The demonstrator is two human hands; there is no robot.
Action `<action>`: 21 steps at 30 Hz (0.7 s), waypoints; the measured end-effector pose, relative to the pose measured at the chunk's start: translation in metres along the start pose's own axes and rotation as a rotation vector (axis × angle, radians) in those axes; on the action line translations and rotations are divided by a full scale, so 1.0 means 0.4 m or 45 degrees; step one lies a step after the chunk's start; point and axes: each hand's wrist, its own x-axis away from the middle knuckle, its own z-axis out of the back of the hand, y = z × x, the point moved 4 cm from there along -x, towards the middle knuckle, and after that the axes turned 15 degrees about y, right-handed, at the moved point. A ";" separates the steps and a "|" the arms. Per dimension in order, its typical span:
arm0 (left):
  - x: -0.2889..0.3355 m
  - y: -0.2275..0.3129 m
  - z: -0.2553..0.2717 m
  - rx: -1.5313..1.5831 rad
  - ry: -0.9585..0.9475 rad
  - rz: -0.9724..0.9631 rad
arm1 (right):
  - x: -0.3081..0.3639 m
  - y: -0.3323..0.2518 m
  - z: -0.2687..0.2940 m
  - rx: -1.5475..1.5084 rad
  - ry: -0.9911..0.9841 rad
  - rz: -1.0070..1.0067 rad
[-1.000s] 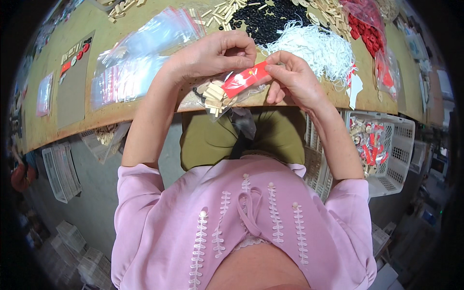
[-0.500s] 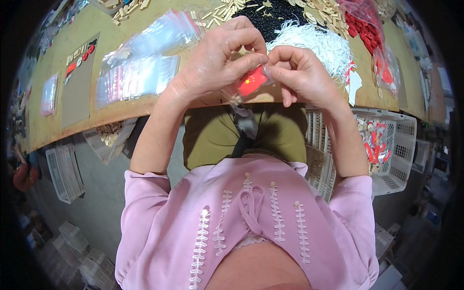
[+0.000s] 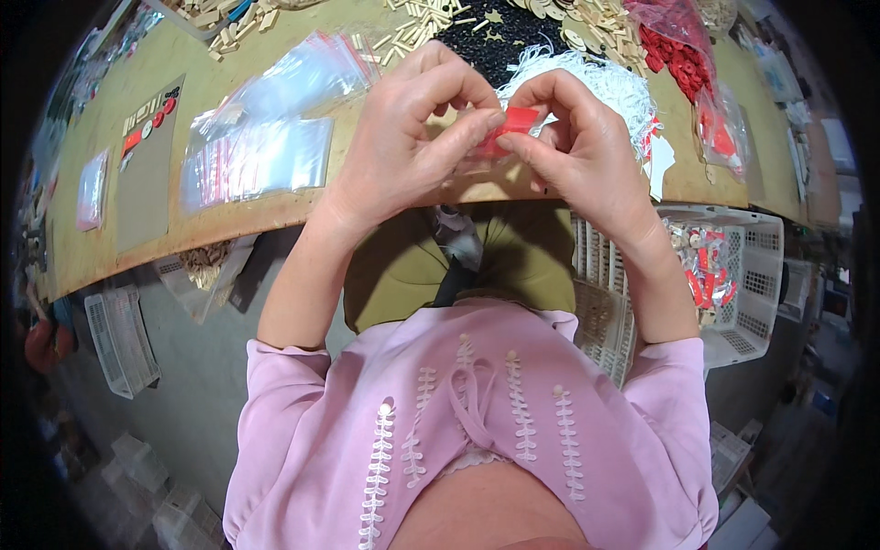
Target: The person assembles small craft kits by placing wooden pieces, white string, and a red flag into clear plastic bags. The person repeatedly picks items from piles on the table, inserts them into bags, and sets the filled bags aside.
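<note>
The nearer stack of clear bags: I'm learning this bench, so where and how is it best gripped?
Probably pinch the stack of clear bags at its right edge, coming from the right, the left hand's side. It lies flat on the table with that edge uncovered; red-lined edges overlap toward its left.

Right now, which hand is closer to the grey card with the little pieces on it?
The left hand. It is to the right of the grey card, with clear bags between them; the right hand is farther right, past the left one.
</note>
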 end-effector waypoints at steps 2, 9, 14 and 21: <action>0.007 0.007 -0.003 0.023 0.004 0.008 | 0.002 0.006 0.007 0.063 -0.028 0.123; 0.030 0.016 -0.008 0.099 -0.007 0.078 | 0.002 -0.006 0.008 0.122 -0.443 -0.158; 0.050 0.011 -0.012 0.181 -0.079 0.160 | -0.002 -0.014 0.030 0.132 -0.374 0.545; 0.073 0.026 -0.045 0.596 -0.411 0.355 | 0.088 -0.023 0.084 0.178 -0.331 0.380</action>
